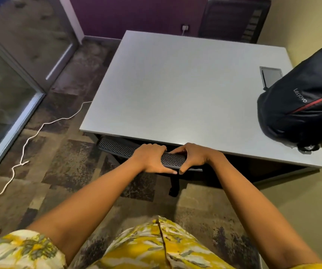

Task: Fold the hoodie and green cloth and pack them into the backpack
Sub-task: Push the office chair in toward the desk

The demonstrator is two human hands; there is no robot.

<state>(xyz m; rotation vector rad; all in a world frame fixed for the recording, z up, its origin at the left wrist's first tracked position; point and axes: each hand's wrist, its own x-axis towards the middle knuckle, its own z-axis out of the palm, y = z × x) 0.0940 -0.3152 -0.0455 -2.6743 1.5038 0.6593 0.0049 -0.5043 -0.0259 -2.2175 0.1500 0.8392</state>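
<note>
A black backpack (304,98) with a red stripe lies on the right end of the grey table (175,84), against the wall. Both my hands grip the top edge of a black mesh chair back (117,147) that is tucked under the table's near edge. My left hand (152,159) holds it from the left and my right hand (193,157) from the right, thumbs nearly touching. No hoodie or green cloth is in view.
A cable hatch (271,74) is set into the table beside the backpack. A second dark chair (234,18) stands behind the table. A white cord (26,142) trails across the patterned carpet on the left. A glass partition (6,78) runs along the far left.
</note>
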